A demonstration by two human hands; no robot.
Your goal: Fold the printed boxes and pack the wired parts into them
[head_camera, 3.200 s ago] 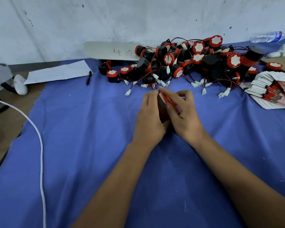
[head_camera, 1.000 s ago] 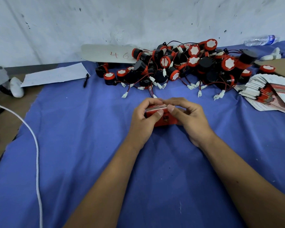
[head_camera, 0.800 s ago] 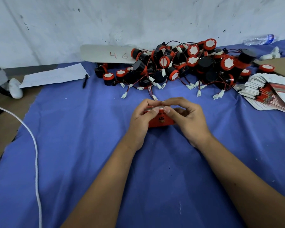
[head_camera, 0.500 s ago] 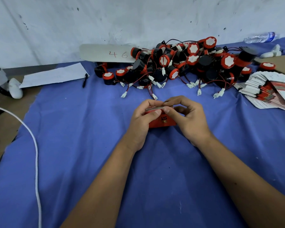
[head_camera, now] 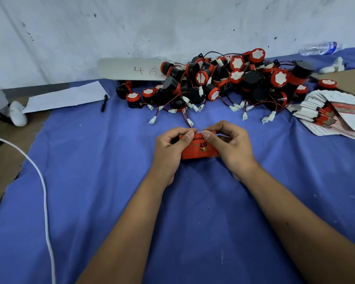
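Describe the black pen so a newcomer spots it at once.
Start at the blue cloth and follow its far left edge to the white paper sheet. The black pen lies just off that sheet's right corner, slim and alone, apart from the wired-parts heap.

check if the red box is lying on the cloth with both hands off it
No, the left hand and right hand both hold the red box, thumbs pressing on its top edge.

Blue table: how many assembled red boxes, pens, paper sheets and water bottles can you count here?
Assembled red box: 1
Pen: 1
Paper sheet: 1
Water bottle: 1
Total: 4
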